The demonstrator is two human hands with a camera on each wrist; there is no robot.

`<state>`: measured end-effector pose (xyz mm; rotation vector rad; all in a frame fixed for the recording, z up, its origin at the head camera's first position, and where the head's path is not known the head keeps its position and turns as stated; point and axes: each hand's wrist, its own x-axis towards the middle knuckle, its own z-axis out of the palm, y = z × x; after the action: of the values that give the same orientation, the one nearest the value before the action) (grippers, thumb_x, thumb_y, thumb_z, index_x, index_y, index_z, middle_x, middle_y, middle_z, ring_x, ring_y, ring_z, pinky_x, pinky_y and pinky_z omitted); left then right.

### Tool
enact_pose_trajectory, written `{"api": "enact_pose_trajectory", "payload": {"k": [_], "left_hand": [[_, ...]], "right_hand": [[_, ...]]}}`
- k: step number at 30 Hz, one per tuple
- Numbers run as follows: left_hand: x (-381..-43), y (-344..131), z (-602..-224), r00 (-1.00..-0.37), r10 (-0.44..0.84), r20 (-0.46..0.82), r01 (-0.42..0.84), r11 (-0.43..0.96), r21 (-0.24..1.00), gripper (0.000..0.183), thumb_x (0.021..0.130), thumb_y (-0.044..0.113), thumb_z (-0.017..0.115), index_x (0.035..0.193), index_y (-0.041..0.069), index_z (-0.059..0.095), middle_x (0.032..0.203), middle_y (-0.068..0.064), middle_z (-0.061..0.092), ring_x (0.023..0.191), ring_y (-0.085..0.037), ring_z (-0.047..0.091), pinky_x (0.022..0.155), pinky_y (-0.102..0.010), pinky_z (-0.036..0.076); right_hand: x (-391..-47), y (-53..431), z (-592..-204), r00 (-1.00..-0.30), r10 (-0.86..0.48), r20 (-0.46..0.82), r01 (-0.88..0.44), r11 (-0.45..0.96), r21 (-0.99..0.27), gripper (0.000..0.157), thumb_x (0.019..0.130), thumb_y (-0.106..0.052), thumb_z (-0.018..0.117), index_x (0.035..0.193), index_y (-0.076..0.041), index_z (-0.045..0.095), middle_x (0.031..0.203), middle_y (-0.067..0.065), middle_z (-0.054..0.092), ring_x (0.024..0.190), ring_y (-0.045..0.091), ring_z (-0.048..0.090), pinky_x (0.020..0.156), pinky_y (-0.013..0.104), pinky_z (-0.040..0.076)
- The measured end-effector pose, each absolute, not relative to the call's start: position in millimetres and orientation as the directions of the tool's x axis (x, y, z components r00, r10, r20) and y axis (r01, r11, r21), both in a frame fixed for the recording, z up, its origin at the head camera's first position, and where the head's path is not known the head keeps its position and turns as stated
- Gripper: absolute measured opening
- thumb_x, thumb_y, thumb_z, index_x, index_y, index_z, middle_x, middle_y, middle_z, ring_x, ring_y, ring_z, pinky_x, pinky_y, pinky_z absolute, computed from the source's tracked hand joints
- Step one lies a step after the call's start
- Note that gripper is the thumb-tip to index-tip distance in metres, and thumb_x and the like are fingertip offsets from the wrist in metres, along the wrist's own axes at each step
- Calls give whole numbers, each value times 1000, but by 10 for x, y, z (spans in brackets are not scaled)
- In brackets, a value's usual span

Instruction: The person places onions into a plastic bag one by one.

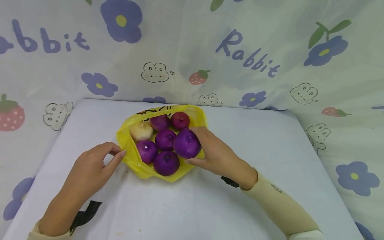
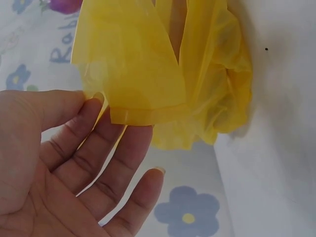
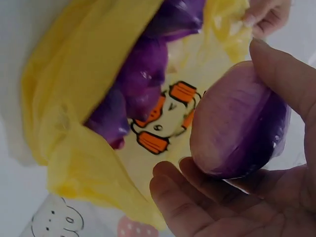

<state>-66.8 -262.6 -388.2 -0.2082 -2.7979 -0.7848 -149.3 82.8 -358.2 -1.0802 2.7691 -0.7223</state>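
Observation:
A yellow plastic bag [image 1: 133, 163] with a cartoon print lies on the white table, its mouth spread toward me. Inside sit several round purple onions [image 1: 166, 163], a redder one [image 1: 180, 120] at the back and a pale, cream-coloured one [image 1: 141, 131] at the left. My right hand [image 1: 217, 153] grips a large purple onion [image 1: 187, 144] between thumb and fingers at the bag's right side; in the right wrist view this onion [image 3: 227, 123] shows a pale face. With thumb and index finger, my left hand [image 1: 93, 168] pinches the bag's left rim [image 2: 143, 116].
The white table [image 1: 255, 143] reaches back to a hanging cloth [image 1: 180, 40] printed with flowers, rabbits and strawberries. Black straps [image 1: 86, 215] show under both wrists. Small specks mark the tabletop near its front.

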Motion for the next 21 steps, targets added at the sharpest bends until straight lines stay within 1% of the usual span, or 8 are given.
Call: {"api": "enact_pose_trajectory", "payload": {"k": [6, 13, 17, 21], "left_hand": [[-665, -2628, -3891, -961, 75, 264, 201, 846, 493, 8, 97, 19, 75, 100, 13, 70, 95, -2, 73, 77, -23, 60, 67, -44, 51], [-671, -2623, -3897, -964, 79, 254, 199, 847, 494, 9, 97, 19, 75, 100, 12, 70, 95, -3, 73, 77, -23, 59, 66, -43, 51], [-674, -2623, -3902, -966, 79, 248, 196, 848, 493, 10, 98, 20, 75, 101, 12, 70, 96, -3, 73, 77, -23, 59, 66, -43, 51], [-677, -2625, -3909, -967, 78, 242, 192, 848, 494, 10, 98, 21, 75, 101, 13, 70, 96, -3, 73, 76, -22, 58, 65, -42, 50]], "right_hand": [[-1528, 788, -3744, -729, -682, 48, -636, 652, -413, 89, 86, -29, 89, 158, -13, 39, 144, 6, 47, 129, 19, 54, 106, 35, 49], [-1535, 798, -3823, -715, -699, 19, -649, 654, -388, 86, 88, -25, 87, 158, -10, 38, 146, 9, 47, 135, 23, 52, 108, 37, 47], [-1531, 800, -3833, -730, -683, -17, -632, 684, -364, 87, 88, -26, 87, 159, -12, 38, 147, 7, 48, 134, 23, 53, 106, 38, 49], [-1531, 805, -3840, -736, -675, -50, -622, 704, -342, 88, 88, -27, 87, 159, -12, 38, 147, 8, 49, 131, 24, 57, 101, 40, 52]]}}
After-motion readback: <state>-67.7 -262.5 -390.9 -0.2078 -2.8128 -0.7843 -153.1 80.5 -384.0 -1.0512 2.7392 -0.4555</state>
